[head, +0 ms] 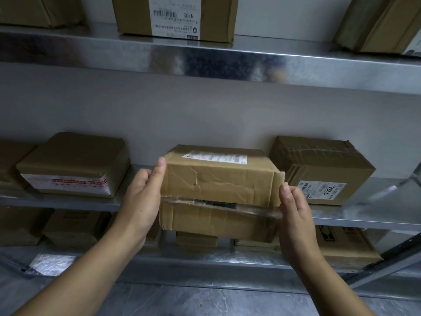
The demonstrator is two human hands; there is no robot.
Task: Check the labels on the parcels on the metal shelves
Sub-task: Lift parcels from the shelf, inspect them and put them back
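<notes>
Left hand (139, 201) grips the left end of a brown cardboard parcel (218, 190), thumb up at the top corner; right hand (296, 213) grips the right end, thumb pressed on a loose flap edge. The fingers of both hands curl out of sight behind the box. The parcel is held between the 2 hands, tilted toward the camera in front of the middle shelf (364, 217), so that its white printed label (217, 157) faces upward. Whether its rear edge rests on the shelf cannot be told. The box looks light enough for this 2-handed end grip, but its board is creased and soft, and the front seam gapes under wrinkled clear tape. Support is therefore best taken at the firmer corners and underside, not at the flap or the slippery tape. On the same shelf, 1 parcel with a red-and-white label (73, 165) lies to the left and 1 with a handwritten mark on its label (323, 169) to the right, both apart from the held box. The upper shelf (205, 62) carries a box marked N/05 (175, 17).
</notes>
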